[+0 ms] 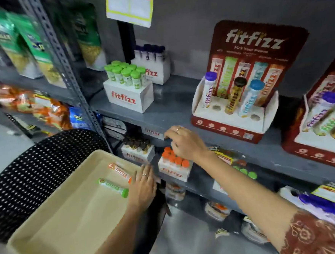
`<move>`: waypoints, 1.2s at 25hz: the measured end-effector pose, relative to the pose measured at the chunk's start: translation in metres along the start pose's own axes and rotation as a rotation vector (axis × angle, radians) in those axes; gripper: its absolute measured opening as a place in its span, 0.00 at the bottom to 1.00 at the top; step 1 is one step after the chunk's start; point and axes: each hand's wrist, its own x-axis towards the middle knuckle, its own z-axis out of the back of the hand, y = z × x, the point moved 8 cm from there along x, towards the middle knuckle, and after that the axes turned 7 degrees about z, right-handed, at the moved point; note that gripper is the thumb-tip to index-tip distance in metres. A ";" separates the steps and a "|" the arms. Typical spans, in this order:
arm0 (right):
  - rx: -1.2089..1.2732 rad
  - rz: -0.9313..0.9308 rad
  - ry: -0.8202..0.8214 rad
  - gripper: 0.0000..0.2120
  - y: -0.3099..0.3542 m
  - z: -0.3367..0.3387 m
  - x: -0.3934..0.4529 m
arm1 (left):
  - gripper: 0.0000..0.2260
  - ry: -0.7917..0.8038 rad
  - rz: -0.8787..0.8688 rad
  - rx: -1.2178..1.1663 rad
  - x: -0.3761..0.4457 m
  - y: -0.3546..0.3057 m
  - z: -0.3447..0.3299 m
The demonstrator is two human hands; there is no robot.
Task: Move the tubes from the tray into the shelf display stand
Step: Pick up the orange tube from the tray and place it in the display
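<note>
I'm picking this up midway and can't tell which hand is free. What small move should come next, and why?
Probably close the left hand on the green-capped tube in the tray: that hand rests at the tray's edge beside it. The display stand has two open holes, and an orange-capped tube also waits. The right hand sits over the orange-capped box on the lower shelf, seemingly empty.

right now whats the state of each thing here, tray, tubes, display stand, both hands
tray: on the chair, holding two tubes
orange tube: lying flat in the tray
green tube: lying flat in the tray
display stand: on the shelf, three tubes standing upright, two holes empty
left hand: open, at the tray's far edge beside the tubes
right hand: over the orange-capped box on the lower shelf, grip unclear
</note>
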 end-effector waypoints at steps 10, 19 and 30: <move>0.216 -0.078 0.518 0.15 0.091 -0.207 0.025 | 0.27 0.250 0.430 -0.143 -0.040 0.166 -0.093; 0.070 -0.530 0.728 0.15 0.071 -0.308 0.004 | 0.47 0.408 0.547 -0.291 -0.049 0.195 -0.174; 0.180 -0.572 0.679 0.19 0.065 -0.294 0.026 | 0.38 0.490 0.563 -0.330 -0.051 0.194 -0.180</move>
